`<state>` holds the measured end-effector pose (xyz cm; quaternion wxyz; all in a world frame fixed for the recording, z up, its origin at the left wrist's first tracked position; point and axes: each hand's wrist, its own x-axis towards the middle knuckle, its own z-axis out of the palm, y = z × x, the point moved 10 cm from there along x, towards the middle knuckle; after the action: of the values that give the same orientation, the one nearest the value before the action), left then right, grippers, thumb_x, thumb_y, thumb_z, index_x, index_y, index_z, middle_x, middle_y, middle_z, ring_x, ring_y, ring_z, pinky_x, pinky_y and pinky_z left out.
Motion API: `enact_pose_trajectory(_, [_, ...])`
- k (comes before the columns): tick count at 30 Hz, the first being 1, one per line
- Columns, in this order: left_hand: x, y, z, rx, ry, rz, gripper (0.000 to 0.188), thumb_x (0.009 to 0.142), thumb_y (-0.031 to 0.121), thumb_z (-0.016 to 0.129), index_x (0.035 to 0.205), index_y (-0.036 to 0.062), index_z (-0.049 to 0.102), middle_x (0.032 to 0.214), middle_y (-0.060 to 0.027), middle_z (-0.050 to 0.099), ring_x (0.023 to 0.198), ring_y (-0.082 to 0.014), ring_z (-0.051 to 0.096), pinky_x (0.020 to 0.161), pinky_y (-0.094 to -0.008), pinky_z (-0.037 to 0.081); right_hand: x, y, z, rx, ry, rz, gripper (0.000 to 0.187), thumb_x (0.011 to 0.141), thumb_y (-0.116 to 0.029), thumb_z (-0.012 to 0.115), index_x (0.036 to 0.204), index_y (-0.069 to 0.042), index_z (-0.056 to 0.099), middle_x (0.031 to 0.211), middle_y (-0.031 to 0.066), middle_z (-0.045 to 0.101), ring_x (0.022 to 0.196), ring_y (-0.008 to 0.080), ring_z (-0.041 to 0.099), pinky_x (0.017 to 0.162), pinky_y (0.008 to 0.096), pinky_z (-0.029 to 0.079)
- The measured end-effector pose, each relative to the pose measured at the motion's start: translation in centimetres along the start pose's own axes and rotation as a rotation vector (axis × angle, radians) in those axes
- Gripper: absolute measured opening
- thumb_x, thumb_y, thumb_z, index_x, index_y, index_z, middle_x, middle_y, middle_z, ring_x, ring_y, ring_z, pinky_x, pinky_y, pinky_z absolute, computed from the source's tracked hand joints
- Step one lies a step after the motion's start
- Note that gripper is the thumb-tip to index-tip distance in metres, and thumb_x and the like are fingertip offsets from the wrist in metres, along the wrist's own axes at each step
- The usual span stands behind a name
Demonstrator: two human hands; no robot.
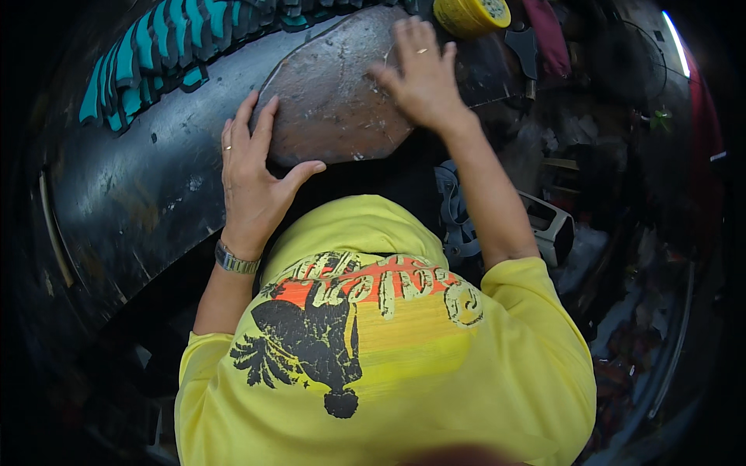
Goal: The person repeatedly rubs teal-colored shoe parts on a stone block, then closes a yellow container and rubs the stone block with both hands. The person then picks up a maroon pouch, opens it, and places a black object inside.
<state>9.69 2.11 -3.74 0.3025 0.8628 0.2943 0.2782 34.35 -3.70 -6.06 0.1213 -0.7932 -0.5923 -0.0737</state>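
Note:
A brown, worn slab [334,101] with angled corners lies at the near edge of a dark, scuffed tabletop [148,194]. I cannot tell whether it is stone or wood. My left hand [258,159] rests along the slab's left edge, fingers spread and thumb by the near edge. Over the slab's right side lies my right hand [422,74], flat with its fingers apart and nothing in its grasp. Behind the slab and to the left runs a long row of overlapping teal and black flat pieces [155,46].
A yellow tub [470,15] stands at the far right of the slab. Beside it are a black broad-ended tool [522,50] and a maroon cloth [547,35]. Grey straps [457,210] and a pale frame-like object [550,229] sit lower right, near my right arm, amid clutter.

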Motion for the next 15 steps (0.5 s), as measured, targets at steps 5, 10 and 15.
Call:
enact_pose_trajectory(5, [0.2,0.0,-0.1,0.006,0.009,0.003,0.096,0.061,0.028,0.094,0.143,0.004,0.052,0.149,-0.0196,0.048,0.135,-0.0382,0.048,0.114,-0.0492,0.037,-6.2,-11.1,-2.4,0.28,-0.148,-0.323,0.077,0.097,-0.057,0.052,0.15,-0.002,0.042,0.157,0.0246,0.037,0.149,0.0395,0.03,0.118,0.0664,0.015])
enact_pose_trajectory(10, [-0.2,-0.4,-0.4,0.012,0.049,0.002,0.099,0.061,0.031,0.095,0.145,0.0032,0.05,0.15,-0.0183,0.051,0.136,-0.0358,0.05,0.116,-0.0482,0.036,-2.2,-5.3,-3.8,0.383,-0.038,-0.278,0.075,0.097,-0.057,0.053,0.148,-0.002,0.045,0.148,0.0211,0.05,0.139,0.0365,0.046,0.119,0.061,0.02])
enact_pose_trajectory(15, [-0.4,-0.3,-0.7,0.051,0.083,-0.015,0.107,0.059,0.033,0.096,0.149,0.0049,0.046,0.148,-0.0163,0.054,0.136,-0.0323,0.052,0.118,-0.0458,0.034,0.9,-3.7,-1.2,0.156,0.064,-0.191,0.08,0.094,-0.058,0.056,0.149,-0.002,0.042,0.156,0.0262,0.038,0.15,0.0394,0.028,0.12,0.0613,0.016])
